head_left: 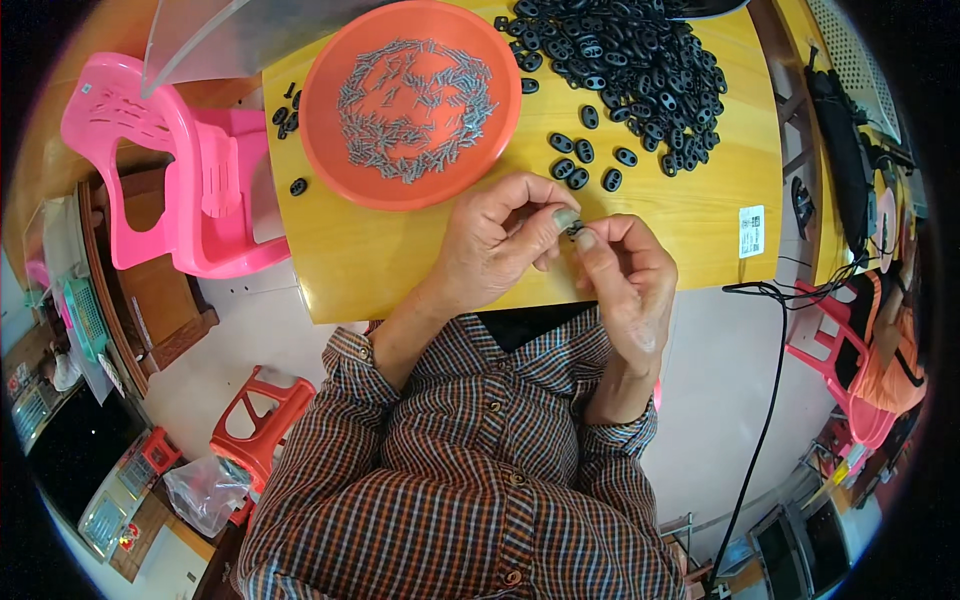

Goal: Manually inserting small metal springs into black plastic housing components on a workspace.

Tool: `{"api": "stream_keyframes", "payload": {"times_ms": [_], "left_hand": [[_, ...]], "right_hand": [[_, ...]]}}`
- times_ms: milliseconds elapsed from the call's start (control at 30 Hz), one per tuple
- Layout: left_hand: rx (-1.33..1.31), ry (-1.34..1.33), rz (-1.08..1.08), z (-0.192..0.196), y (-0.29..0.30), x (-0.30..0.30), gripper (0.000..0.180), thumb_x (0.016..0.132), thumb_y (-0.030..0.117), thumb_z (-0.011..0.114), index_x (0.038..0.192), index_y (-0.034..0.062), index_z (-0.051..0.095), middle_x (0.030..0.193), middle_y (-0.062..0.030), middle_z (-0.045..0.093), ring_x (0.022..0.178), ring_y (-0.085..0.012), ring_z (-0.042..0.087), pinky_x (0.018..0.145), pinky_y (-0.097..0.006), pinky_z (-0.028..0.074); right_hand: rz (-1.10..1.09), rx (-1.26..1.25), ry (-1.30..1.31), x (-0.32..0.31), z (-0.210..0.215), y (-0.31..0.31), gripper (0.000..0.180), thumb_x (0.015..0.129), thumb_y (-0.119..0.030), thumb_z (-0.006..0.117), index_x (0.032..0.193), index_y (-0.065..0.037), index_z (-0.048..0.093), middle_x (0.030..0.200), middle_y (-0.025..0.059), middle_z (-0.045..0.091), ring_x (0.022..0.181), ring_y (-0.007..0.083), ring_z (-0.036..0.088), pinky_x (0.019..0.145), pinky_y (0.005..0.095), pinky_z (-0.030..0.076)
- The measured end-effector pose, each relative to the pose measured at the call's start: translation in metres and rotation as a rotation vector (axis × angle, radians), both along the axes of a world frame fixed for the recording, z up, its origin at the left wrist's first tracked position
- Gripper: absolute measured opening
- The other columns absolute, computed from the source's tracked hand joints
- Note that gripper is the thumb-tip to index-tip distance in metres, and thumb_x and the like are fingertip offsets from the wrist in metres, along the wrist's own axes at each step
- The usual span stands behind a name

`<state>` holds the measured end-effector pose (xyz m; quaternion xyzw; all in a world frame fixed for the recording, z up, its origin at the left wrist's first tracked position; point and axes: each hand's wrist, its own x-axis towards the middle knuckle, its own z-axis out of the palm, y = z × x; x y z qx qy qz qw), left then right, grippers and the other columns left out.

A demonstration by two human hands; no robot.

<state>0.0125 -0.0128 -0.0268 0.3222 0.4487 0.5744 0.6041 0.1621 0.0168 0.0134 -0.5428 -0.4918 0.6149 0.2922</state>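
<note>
Both your hands meet over the near edge of the yellow table (700, 215). Your left hand (495, 245) and right hand (625, 275) pinch one small black part (574, 230) between thumb and fingertips, fingers curled tight around it, part mostly hidden so its shape is hard to tell. It sits just above the table edge, right in front of your checked shirt (470, 470)

Orange plate (330, 150) lies up-left of your hands, holding a scatter of small grey pins (415, 110). Heap of black oval parts (620, 60) is at the far right of the table, with a few loose ones (590, 160) just beyond your hands and a handful (288, 115) left of the plate

Pink plastic chair (150, 170) stands left of the table, red stool (262, 415) on the floor by your left elbow, black cable (770, 400) runs down on your right
</note>
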Motion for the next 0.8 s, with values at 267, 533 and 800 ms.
{"api": "stream_keyframes", "payload": {"times_ms": [267,533,800], "left_hand": [[-0.02,-0.109,-0.045,0.003,0.002,-0.001,0.013,0.093,0.007,0.054,0.1,-0.0028,0.058,0.079,-0.0032,0.06,0.062,-0.0058,0.056,0.053,-0.02,0.048],[-0.039,-0.14,-0.046,0.003,0.001,0.0,0.012,0.093,0.007,0.055,0.1,-0.0028,0.058,0.08,-0.0037,0.061,0.062,-0.0059,0.056,0.054,-0.02,0.048],[-0.045,-0.106,-0.051,0.003,0.002,0.001,0.012,0.092,0.006,0.056,0.101,-0.002,0.059,0.08,-0.0032,0.062,0.063,-0.0054,0.056,0.055,-0.02,0.048]], "right_hand": [[-0.128,-0.166,0.361,0.001,-0.013,-0.001,0.015,0.091,-0.014,0.057,0.09,0.001,0.058,0.079,0.0049,0.065,0.057,0.0058,0.054,0.051,0.0176,0.04],[-0.16,-0.154,0.399,0.0,-0.017,-0.004,0.015,0.091,-0.014,0.058,0.09,0.001,0.059,0.079,0.0052,0.065,0.057,0.0064,0.055,0.051,0.0181,0.041],[-0.197,-0.151,0.418,-0.002,-0.019,-0.005,0.014,0.091,-0.013,0.057,0.09,0.001,0.059,0.078,0.0051,0.065,0.057,0.0065,0.054,0.052,0.0187,0.041]]}}
